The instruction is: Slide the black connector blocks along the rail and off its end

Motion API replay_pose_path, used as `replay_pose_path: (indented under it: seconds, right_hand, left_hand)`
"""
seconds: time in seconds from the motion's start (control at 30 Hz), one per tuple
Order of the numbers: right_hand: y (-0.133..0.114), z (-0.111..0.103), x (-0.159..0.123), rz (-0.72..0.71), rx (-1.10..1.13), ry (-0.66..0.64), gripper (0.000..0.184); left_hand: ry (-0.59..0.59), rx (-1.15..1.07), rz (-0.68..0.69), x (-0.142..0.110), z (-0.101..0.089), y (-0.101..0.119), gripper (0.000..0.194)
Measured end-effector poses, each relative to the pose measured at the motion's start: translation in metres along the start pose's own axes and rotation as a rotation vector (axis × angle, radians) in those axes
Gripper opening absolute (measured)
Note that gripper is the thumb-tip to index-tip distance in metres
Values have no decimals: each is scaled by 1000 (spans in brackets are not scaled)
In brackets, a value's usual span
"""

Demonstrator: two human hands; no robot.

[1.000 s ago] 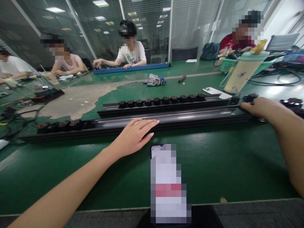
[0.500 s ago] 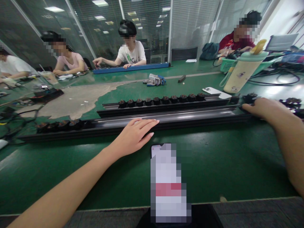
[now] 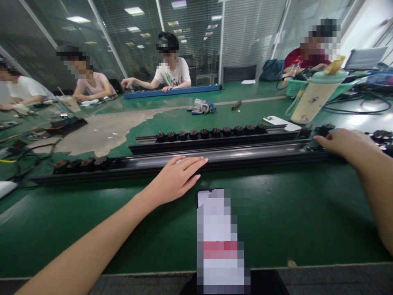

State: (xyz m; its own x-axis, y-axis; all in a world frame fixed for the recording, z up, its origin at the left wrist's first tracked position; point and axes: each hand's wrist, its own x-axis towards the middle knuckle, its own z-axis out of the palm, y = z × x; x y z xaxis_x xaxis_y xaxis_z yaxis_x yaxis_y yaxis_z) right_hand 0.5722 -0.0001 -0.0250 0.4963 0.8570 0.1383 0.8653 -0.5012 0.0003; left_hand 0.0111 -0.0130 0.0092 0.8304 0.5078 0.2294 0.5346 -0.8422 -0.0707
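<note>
- Left fingers (image 3: 196, 160), extended and barely spread, lie over the front channel (image 3: 245, 155), gripping nothing, perhaps steadying it.
- Right fingers (image 3: 322, 141) curl by its right end; their hold is hidden.
- The channel lies flat on the tabletop (image 3: 153, 241), its walls likely keeping the black socket modules (image 3: 102, 164) aligned at left.

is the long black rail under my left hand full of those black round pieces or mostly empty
Mostly empty: the long black rail shows a bare, shiny channel, with black round pieces grouped toward its left end.
</note>
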Motion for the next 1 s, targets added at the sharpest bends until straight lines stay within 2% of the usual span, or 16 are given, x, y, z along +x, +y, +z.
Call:
replay_pose_path:
  seconds: [0.1, 0.2, 0.33, 0.47, 0.6, 0.67, 0.73, 0.8, 0.87, 1.0]
  right_hand:
    - [-22, -20, -19, 32, -65, 16, 58]
    - [-38, -27, -28, -26, -42, 60, 55]
    - [-48, -17, -24, -170, 2, 6, 45]
    - [-49, -8, -16, -186, -8, -29, 40]
    - [-50, -8, -11, -144, 11, -47, 35]
    - [-51, -9, -11, -141, 16, -42, 34]
    - [-52, -11, -12, -152, 14, -34, 34]
    - [-55, -14, -16, -154, 6, -34, 34]
    - [-57, -17, -20, -145, -8, -45, 34]
    - [-60, -22, -25, -141, -23, -59, 34]
  left_hand:
    - [-1, 12, 1, 0, -2, 0, 46]
    - [29, 14, -17, -1, -4, -2, 43]
    - [97, 32, -49, -3, -5, -6, 40]
    - [145, 69, -113, -5, -11, -13, 37]
    - [231, 175, -396, -10, -24, -33, 38]
    - [241, 268, -629, -17, -29, -48, 40]
    - [228, 345, -865, -27, -34, -63, 52]
    - [184, 340, -1095, -37, -39, -76, 70]
    - [91, 265, -1259, -45, -43, -86, 86]
    - [-106, 163, -1428, -47, -54, -92, 94]
